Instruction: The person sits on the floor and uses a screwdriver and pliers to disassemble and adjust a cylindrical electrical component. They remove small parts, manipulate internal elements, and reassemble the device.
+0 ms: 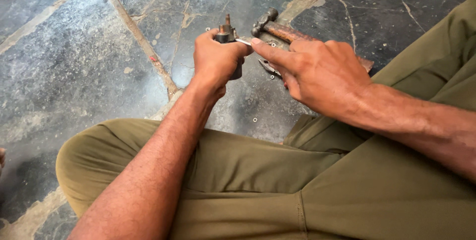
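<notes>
Evenly lit by soft daylight. Pale sheen on floor [188, 66] at upper centre. Faint shadows under hands. Sharp focus throughout; slight wide-angle stretch at edges.

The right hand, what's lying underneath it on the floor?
Under the right hand a hammer lies on the stone floor, with pliers poking out beside it. The hand covers most of the pliers and the handle's middle.

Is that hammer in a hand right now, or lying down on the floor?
Lying down. The hammer rests flat on the stone floor behind the right hand, which does not grip it; the left hand holds a small metal part.
</notes>
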